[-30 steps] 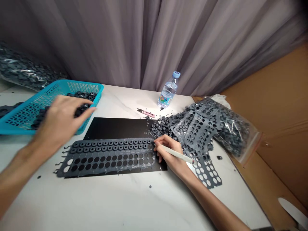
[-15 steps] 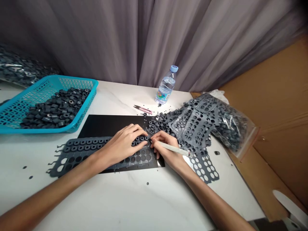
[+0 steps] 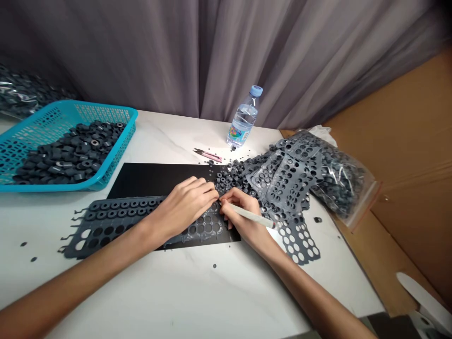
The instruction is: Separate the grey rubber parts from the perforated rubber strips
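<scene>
A dark rubber sheet [image 3: 120,221] with rows of round rings and holes lies on a black mat [image 3: 151,178]. Across its right part rests my left hand [image 3: 189,203], fingers together and bent, their tips at the sheet's right end; what they may pinch is too small to make out. Just right of those tips, my right hand [image 3: 243,209] is closed round a pale pen-like tool [image 3: 252,216], whose working end is hidden by the fingers. Behind both hands is a heap of small dark rings [image 3: 229,176].
At the left stands a blue basket [image 3: 102,176] of dark rings. Pink snips [image 3: 208,155] and a water bottle [image 3: 243,120] are at the back. Punched sheets [image 3: 282,183] and a plastic bag of parts [image 3: 346,183] lie at the right, beside a cardboard panel [image 3: 406,141].
My left fingers have drawn together and now cover the rings that showed between thumb and fingers. The view has shifted slightly. My right hand keeps the tool in nearly the same place.
</scene>
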